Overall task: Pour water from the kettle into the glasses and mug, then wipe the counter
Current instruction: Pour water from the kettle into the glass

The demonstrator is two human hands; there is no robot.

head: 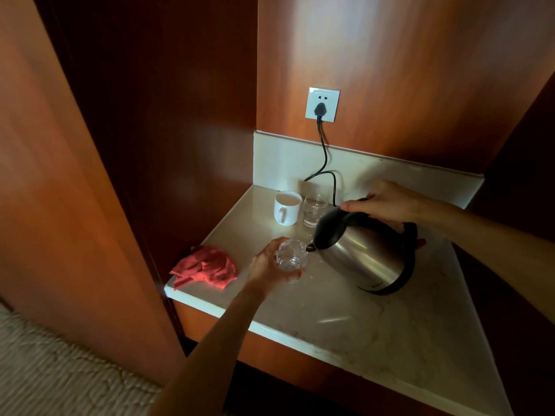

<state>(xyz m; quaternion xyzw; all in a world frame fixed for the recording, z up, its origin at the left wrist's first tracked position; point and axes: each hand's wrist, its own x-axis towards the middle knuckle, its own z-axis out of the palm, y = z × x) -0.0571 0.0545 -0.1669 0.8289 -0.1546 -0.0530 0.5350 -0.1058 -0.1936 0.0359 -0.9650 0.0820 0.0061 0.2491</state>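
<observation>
The steel kettle (365,256) with its black lid and handle hangs tilted above the desk (375,322), its spout lowered to the left and meeting the rim of a clear glass (289,256). The right hand (387,204) grips the black handle from above, fingers curled round it and thumb stretched toward the lid. The left hand (267,264) holds the glass from its left side, fingers (295,276) wrapped under and round the lower part; whether the glass stands on the desk or is lifted just off it cannot be told.

Farther back on the pale, marbled desk stand a white mug (287,208) with its handle facing the viewer and, just to its right and close beside it, a second clear glass (314,210) with some water at the bottom. Both stand upright near the back wall, apart from the kettle's spout.

A crumpled red cloth (205,265) lies near the desk's front left corner, to the left of the left hand and not touching it.

On the wooden wall behind, a black plug sits in a white socket (322,104), and its black cord (325,157) runs down to the desk behind the kettle. Wood panels enclose the niche, and pale carpet (54,373) shows at lower left.
</observation>
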